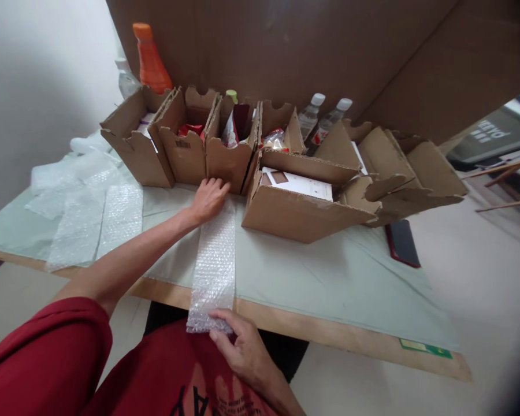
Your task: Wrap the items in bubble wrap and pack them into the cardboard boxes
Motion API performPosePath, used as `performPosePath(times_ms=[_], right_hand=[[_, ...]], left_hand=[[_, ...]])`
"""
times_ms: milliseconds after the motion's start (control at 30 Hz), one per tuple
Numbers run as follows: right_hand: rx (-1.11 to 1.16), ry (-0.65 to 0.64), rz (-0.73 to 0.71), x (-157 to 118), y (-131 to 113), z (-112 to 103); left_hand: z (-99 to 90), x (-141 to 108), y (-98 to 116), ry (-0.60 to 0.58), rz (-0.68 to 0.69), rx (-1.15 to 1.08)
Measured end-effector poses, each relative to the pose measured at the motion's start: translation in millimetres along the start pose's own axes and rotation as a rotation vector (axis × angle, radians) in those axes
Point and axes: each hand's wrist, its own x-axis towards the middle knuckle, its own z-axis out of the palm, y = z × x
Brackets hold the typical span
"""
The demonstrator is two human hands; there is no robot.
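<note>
A strip of bubble wrap (pixel 215 254) lies lengthwise across the table, its near end hanging past the front edge toward my red shirt. At the far end of the strip, my left hand (pixel 210 200) is closed with curled fingers, right against the front of a cardboard box. My right hand (pixel 242 346) pinches the near end between thumb and fingers; the layers there look folded or doubled. More bubble wrap (pixel 86 202) lies in loose, overlapping pieces on the left of the table.
Open cardboard boxes (pixel 184 153) stand in a row at the back, holding packets and cartons. One box (pixel 303 219) juts forward, with a white carton (pixel 299 184) inside. Behind are an orange bottle (pixel 151 60) and clear bottles (pixel 329 118). A dark flat object (pixel 402 242) lies right.
</note>
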Motion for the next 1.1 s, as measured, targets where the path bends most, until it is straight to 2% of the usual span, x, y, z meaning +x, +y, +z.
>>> performPosePath(times_ms=[100, 233, 300, 367, 467, 533, 600, 700, 767, 833, 900, 1000, 1100], right_hand=[[-0.003, -0.080, 0.039, 0, -4, -10], [0.042, -0.195, 0.074, -1, -3, -18], [0.093, -0.198, 0.058, 1, 0, -19], [0.198, -0.159, 0.084, 5, 4, -15], [0.461, -0.064, 0.202, 18, 6, -6], [0.591, -0.002, 0.264, 27, 5, -1], [0.628, 0.032, 0.299, 33, 2, 2], [0.585, 0.057, 0.311, 30, 1, -1], [0.480, 0.147, 0.268, 20, 3, -5], [0.269, 0.277, 0.122, 9, 6, -10], [-0.044, 0.353, -0.129, 2, 9, -14], [-0.522, 0.318, -0.435, 8, 13, -14], [-0.741, 0.266, -0.506, 25, 18, -11]], left_hand=[[6.2, -43, 1, 0.075, 0.074, -0.093], [1.5, -128, 0, 0.086, 0.198, -0.483], [-9.8, -173, 0, 0.004, 0.210, -0.706], [-22.8, -211, 2, -0.123, 0.195, -0.839], [-31.3, -247, 13, -0.229, 0.103, -0.884], [-24.6, -255, 25, -0.191, -0.015, -0.881], [-10.6, -252, 38, -0.082, -0.169, -0.849], [10.4, -238, 53, 0.073, -0.355, -0.748], [17.7, -229, 58, 0.109, -0.408, -0.702], [19.3, -224, 58, 0.110, -0.413, -0.677], [17.8, -221, 57, 0.099, -0.391, -0.644], [15.7, -219, 55, 0.093, -0.365, -0.593], [16.9, -218, 56, 0.094, -0.356, -0.565]])
